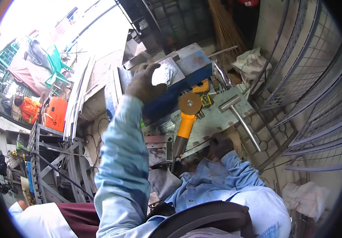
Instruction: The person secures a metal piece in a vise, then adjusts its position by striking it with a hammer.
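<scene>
My left hand (145, 82), in a grey glove, reaches over a blue metal box (159, 101). Its thumb and fingers are apart around bare space, beside thin shiny metal plates (170, 73) on the box top. A yellow angle grinder (185, 126) with a brown disc lies on the metal work surface (206, 123), disc end away from me. Next to the disc sits a yellow-and-black tape measure (206, 100). Low and close to my body, my dark-gloved right hand (221, 145) is by the near edge of that surface; its fingers are too dark to make out.
A T-shaped steel piece (240, 119) lies at the right of the surface. Wire mesh panels (306, 71) lean along the right wall. Metal frames (56, 166) stand at left, near an orange case (56, 113) and a person in orange (29, 108). A white sack (252, 63) is behind.
</scene>
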Tool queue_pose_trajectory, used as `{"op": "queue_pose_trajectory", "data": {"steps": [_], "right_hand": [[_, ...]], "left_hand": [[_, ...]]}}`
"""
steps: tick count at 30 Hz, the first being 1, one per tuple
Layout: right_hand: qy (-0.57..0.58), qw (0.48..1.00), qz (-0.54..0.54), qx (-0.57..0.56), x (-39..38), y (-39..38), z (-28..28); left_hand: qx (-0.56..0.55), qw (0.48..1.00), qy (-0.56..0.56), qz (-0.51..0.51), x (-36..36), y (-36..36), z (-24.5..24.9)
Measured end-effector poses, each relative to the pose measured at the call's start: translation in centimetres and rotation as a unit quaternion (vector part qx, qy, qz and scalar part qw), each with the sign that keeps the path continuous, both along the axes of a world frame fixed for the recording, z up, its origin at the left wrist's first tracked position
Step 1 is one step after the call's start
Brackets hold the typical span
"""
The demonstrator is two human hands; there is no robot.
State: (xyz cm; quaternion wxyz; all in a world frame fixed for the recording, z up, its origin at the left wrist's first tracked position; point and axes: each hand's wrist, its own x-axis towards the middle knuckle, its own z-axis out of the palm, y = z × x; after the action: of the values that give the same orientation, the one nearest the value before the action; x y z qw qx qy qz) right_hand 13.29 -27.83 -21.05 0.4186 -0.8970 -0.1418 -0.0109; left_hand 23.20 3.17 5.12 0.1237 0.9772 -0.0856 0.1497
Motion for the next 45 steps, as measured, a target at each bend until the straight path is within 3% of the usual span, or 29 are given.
{"op": "queue_pose_trajectory", "data": {"steps": [2, 5, 17, 25, 29, 31, 32, 33, 35, 37, 38, 39, 40, 42, 45], "right_hand": [[0.063, 0.997, -0.002, -0.032, 0.1, 0.0, 0.6], [0.062, 0.997, 0.011, -0.041, 0.0, -0.4, 1.5], [0.019, 1.0, -0.002, -0.013, 0.3, -0.4, -0.7], [-0.002, 1.0, -0.002, -0.009, 0.3, -0.4, -1.4], [-0.017, 0.999, 0.025, -0.029, 0.3, -0.6, -2.1], [-0.03, 0.997, 0.045, -0.046, 0.1, -0.4, -1.5], [-0.023, 0.998, 0.039, 0.036, -0.3, -0.2, -0.4], [-0.013, 0.992, 0.033, 0.118, -0.8, 0.0, 0.8], [-0.022, 0.988, 0.058, 0.142, -0.2, 0.8, 4.5], [-0.094, 0.953, 0.148, 0.246, -0.4, 2.2, 11.4], [-0.093, 0.954, 0.153, 0.239, 0.0, 3.1, 13.4], [-0.189, 0.935, 0.205, 0.218, 0.5, 4.0, 15.2], [-0.282, 0.904, 0.255, 0.196, 0.9, 4.9, 16.5], [-0.272, 0.899, 0.3, 0.169, 1.2, 6.5, 17.7], [-0.264, 0.882, 0.377, 0.099, 0.2, 9.5, 19.6]], "left_hand": [[0.026, 0.999, 0.042, 0.016, 3.4, 1.4, -1.0], [0.131, 0.943, 0.278, 0.125, 6.1, 1.7, -1.0], [0.164, 0.927, 0.311, 0.129, 6.2, 1.5, -1.0], [0.026, 0.962, 0.246, 0.118, 3.6, 1.4, 0.9], [-0.011, 0.984, 0.136, 0.115, 2.1, 1.3, 0.7], [-0.109, 0.989, 0.059, 0.086, 0.2, 0.4, 1.2], [-0.184, 0.982, 0.017, 0.032, -0.7, 0.4, 0.2], [-0.168, 0.98, -0.103, -0.038, -1.8, -0.2, -0.9], [-0.386, 0.921, -0.024, -0.037, -5.9, -2.1, -2.8], [-0.651, 0.751, 0.048, -0.097, -9.2, -4.8, -6.2], [-0.72, 0.679, 0.096, -0.11, -11.3, -6.2, -6.9], [-0.779, 0.598, 0.142, -0.126, -13.2, -7.1, -7.3], [-0.783, 0.593, 0.134, -0.127, -14.2, -7.2, -8.4], [-0.744, 0.605, 0.22, -0.176, -16.1, -6.9, -9.8], [-0.768, 0.567, 0.201, -0.22, -20.3, -5.4, -10.0]]}}
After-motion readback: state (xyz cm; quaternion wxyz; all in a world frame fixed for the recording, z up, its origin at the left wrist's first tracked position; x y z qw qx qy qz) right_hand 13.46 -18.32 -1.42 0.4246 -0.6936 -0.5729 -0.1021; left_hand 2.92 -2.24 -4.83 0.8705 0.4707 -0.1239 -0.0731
